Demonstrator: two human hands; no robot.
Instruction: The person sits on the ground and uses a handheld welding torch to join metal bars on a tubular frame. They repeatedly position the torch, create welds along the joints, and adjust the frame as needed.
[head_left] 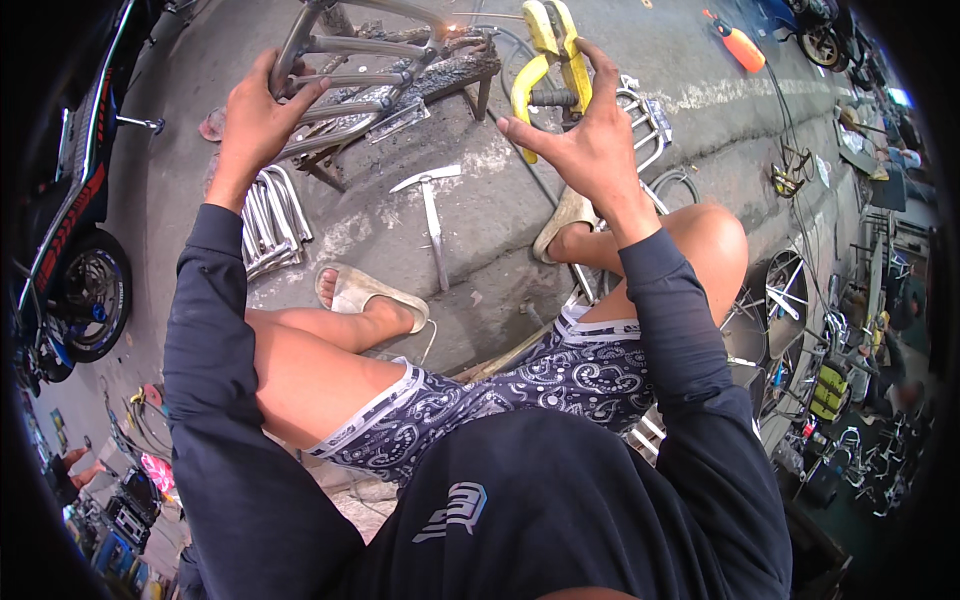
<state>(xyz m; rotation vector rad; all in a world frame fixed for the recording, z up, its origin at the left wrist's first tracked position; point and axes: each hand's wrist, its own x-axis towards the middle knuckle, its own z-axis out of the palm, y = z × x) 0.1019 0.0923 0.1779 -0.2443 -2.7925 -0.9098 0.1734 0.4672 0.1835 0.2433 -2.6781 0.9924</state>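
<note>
My left hand (258,118) grips the left end of a grey metal tube frame (365,45), its thumb and fingers around the tubing. The frame rests on a rough, spatter-covered stand (450,78). To the right, my right hand (592,150) is around a yellow welding electrode holder (545,78), thumb on one side and a finger along the other; its remaining fingers are hidden. A thin rod runs left from the holder's jaws toward the frame, where a small orange glow shows at the joint. A chipping hammer (432,215) lies on the concrete below.
Bent metal tubes (272,222) are stacked near my left foot, more (650,130) beyond my right hand. A cable (535,165) runs behind the holder. Motorcycles stand at left (85,290) and far right (822,45). An orange bottle-shaped object (742,48) and wheels (782,295) are at right.
</note>
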